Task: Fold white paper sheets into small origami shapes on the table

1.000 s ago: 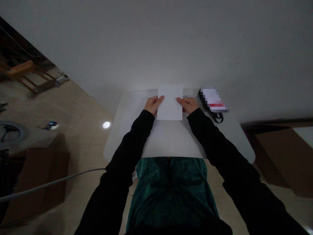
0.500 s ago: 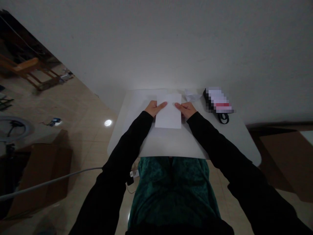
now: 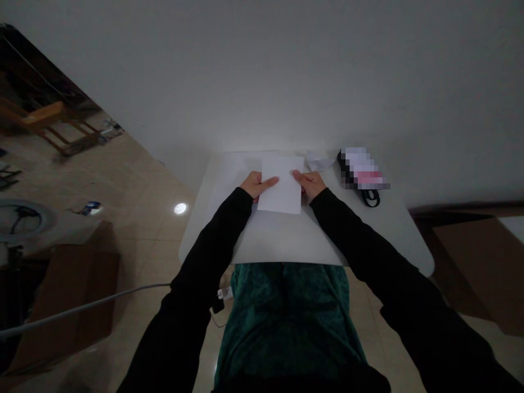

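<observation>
A white rectangular sheet of paper (image 3: 280,191) is held up over the white table (image 3: 286,240), between my two hands. My left hand (image 3: 256,185) grips its left edge, thumb lying across the front and fingers behind. On the opposite edge my right hand (image 3: 311,184) pinches it the same way. The fingers behind the paper are mostly hidden. More white paper (image 3: 233,169) seems to lie flat on the tabletop to the left, hard to tell from the surface. A crumpled, pale, translucent piece (image 3: 320,161) rests just beyond my right hand.
At the table's back right lies a blurred-out item with a dark side and a black strap loop (image 3: 370,197). A wall (image 3: 286,71) rises behind the table. Cardboard boxes (image 3: 77,295) stand at left, another box (image 3: 483,267) at right. A grey cable (image 3: 123,292) crosses toward my left sleeve.
Both hands still hold the paper, which has tilted slightly, its lower edge shifting a little left. The whole view has moved slightly.
</observation>
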`<state>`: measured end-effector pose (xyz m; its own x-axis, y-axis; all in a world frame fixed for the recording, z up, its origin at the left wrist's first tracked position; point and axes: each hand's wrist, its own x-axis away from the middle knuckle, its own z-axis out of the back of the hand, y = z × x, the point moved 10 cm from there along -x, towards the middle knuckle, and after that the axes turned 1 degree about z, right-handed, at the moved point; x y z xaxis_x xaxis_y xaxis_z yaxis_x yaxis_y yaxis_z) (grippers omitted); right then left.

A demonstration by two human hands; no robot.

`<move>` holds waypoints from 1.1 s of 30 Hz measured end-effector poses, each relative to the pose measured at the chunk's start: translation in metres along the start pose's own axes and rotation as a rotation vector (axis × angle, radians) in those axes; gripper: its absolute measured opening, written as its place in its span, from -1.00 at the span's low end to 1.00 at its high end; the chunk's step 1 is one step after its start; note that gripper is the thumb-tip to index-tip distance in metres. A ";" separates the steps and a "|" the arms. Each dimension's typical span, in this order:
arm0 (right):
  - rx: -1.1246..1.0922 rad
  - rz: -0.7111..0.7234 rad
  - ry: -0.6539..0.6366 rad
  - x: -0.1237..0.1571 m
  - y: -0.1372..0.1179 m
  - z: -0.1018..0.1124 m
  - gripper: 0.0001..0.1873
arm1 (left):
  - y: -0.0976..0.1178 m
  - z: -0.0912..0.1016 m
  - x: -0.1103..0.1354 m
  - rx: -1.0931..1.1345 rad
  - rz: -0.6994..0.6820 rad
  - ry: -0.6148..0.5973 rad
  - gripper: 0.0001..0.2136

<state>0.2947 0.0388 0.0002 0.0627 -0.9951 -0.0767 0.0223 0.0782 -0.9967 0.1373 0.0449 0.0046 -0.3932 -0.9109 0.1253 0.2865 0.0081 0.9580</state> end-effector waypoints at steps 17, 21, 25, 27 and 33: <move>-0.055 0.171 0.108 0.006 -0.038 0.022 -0.41 | -0.007 0.008 -0.006 0.278 0.033 0.103 -0.43; -0.018 0.302 -0.081 0.008 -0.052 0.007 -0.49 | -0.013 0.018 -0.013 0.355 -0.003 0.216 -0.40; -0.020 0.345 -0.117 0.003 -0.050 0.006 -0.71 | -0.011 0.001 -0.017 0.330 -0.003 0.131 -0.44; -0.031 0.328 -0.079 0.000 -0.048 0.012 -0.67 | -0.003 -0.001 -0.016 0.301 -0.064 0.114 -0.44; -0.081 0.281 -0.015 0.000 -0.049 0.023 -0.59 | 0.028 0.024 -0.005 0.164 -0.299 0.229 -0.32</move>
<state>0.3169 0.0369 0.0499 0.0702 -0.9339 -0.3507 -0.0778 0.3453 -0.9352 0.1259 0.0597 0.0372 -0.2283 -0.9512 -0.2075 0.0387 -0.2219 0.9743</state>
